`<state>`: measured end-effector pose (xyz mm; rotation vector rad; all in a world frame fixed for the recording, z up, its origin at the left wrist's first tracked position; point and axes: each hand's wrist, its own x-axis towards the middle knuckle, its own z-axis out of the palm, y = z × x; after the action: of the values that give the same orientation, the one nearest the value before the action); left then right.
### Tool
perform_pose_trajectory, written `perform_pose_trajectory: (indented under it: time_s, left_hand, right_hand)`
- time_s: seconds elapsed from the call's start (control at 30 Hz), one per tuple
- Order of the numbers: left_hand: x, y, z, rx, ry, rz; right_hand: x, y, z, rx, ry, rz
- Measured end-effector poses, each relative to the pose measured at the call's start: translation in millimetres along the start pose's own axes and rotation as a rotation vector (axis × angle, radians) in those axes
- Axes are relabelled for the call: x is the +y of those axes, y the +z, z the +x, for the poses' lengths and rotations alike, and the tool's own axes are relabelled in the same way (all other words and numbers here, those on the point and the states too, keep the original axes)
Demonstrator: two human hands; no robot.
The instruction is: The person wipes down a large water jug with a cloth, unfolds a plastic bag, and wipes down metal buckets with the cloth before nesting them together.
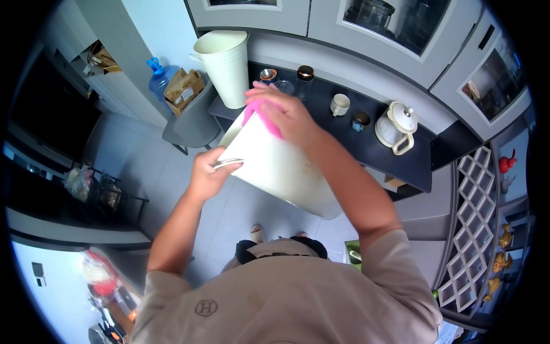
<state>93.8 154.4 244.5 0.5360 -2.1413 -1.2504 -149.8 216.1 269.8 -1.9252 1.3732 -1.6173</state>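
A cream-white tall bucket is held tilted in front of me, above the floor. My left hand is closed around its small side handle. My right hand presses a pink cloth onto the bucket near its rim, with the fingers bent over the edge. Part of the cloth is hidden under the palm. Brownish marks show on the bucket's side near my right forearm. A second tall cream bucket stands upright on the dark counter, beyond my hands.
On the counter are a white mug, a dark patterned cup, a white kettle and lidded jars. Grey cabinets overhang it. A grey chair with a cardboard box stands at the left, beside a blue water bottle.
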Motion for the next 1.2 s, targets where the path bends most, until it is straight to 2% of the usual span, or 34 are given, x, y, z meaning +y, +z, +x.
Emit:
perform_pose_trajectory:
  time_s: [0.07, 0.1, 0.2, 0.23, 0.33, 0.37, 0.4, 0.43, 0.47, 0.53, 0.57, 0.67, 0.7, 0.77, 0.8, 0.83, 0.9, 0.93, 1.07, 1.17, 1.2]
  left_hand:
    - [3.6, -6.3, -3.0, -0.054, 0.034, 0.003]
    - [4.2, -9.4, -3.2, -0.094, 0.041, -0.005]
    - [3.3, -14.2, 0.6, -0.2, -0.036, -0.063]
    - [3.4, -15.5, 3.6, -0.236, -0.081, -0.086]
    - [15.5, -11.8, 11.3, -0.35, -0.169, -0.259]
    - [14.7, -3.6, 15.1, -0.304, -0.136, -0.21]
    - [11.8, 8.2, 18.6, -0.264, -0.106, -0.161]
    - [8.5, 16.8, 21.4, -0.223, -0.071, -0.112]
    - [5.9, 20.9, 22.8, -0.155, -0.12, 0.044]
    - [1.9, 29.1, 22.3, -0.011, -0.211, 0.353]
    - [0.8, 33.6, 18.6, 0.087, -0.108, 0.216]
    - [-0.2, 25.8, 13.9, 0.146, -0.188, 0.0]
    - [-2.8, 28.2, 10.8, 0.165, -0.099, -0.14]
    - [-3.4, 24.0, -1.3, 0.172, -0.139, -0.13]
    - [-4.5, 20.9, -7.6, 0.175, -0.159, -0.126]
    - [-8.1, 17.5, -14.3, 0.192, -0.098, -0.147]
    - [5.8, 8.5, -15.9, 0.149, -0.052, -0.038]
    - [10.7, 6.2, -16.2, 0.127, -0.028, 0.015]
    - [1.8, 9.8, -5.8, 0.19, -0.161, -0.147]
    - [-1.5, 13.2, -1.0, 0.259, -0.16, -0.196]
    - [1.0, 9.6, -0.6, 0.274, -0.16, -0.201]
  right_hand:
    - [4.1, -16.4, 10.4, -0.074, 0.171, 0.138]
    - [5.3, -18.7, 14.6, -0.016, 0.342, 0.301]
    - [15.4, -18.3, 18.8, -0.037, 0.408, 0.051]
    - [12.9, -13.6, 18.4, 0.006, 0.36, -0.048]
    - [-9.2, -3.6, 22.3, -0.184, 0.219, -0.354]
    - [-14.7, 10.5, 22.2, -0.191, 0.018, -0.639]
    - [-6.8, 27.3, 20.0, -0.147, -0.232, -0.701]
    - [-9.5, 40.1, 18.5, -0.078, -0.296, -0.701]
    - [-13.1, 49.4, 16.5, -0.008, -0.361, -0.702]
    - [-23.2, 57.5, 15.5, 0.128, -0.252, -0.504]
    - [-25.0, 56.1, 15.2, 0.197, -0.197, -0.408]
    - [-10.5, 45.8, -0.3, 0.223, -0.311, -0.472]
    - [-5.9, 35.7, -8.5, 0.169, -0.253, -0.463]
    - [25.6, 18.9, -30.8, 0.196, -0.052, -0.382]
    - [48.9, 2.2, -47.4, 0.104, 0.166, -0.23]
    - [69.0, -11.9, -70.0, 0.097, 0.332, -0.301]
    - [89.8, -22.5, -92.3, 0.067, 0.861, -0.124]
    - [88.7, -16.8, -94.1, 0.071, 0.76, -0.149]
    - [42.8, 24.0, -64.2, 0.173, 0.42, -0.154]
    - [24.3, 15.1, -49.4, 0.115, 0.11, -0.305]
    - [26.9, 5.5, -52.7, 0.101, 0.194, -0.296]
